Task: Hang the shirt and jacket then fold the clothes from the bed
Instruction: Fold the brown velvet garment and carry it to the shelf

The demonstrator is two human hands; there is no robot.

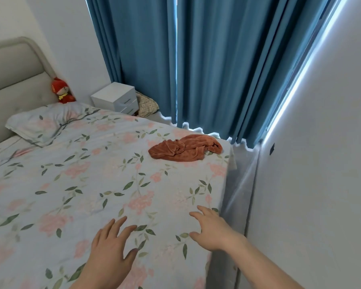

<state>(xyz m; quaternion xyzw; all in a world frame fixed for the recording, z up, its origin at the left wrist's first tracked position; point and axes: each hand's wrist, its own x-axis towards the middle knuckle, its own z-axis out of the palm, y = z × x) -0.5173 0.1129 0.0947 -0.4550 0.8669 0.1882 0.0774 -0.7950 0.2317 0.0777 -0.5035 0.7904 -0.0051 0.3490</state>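
Both our hands reach out over the bed (75,184): our left hand (111,245) has its fingers spread and straight, holding nothing, and our right hand (214,231) is likewise spread and empty, near the bed's right edge. We cannot tell whether the palms touch the floral cover. Well beyond them, a crumpled rust garment (186,149) lies near the bed's far right corner, close to the blue curtains (206,63). We see a pillow (48,122) by the headboard, a red doll (62,91) and a white nightstand (116,98).
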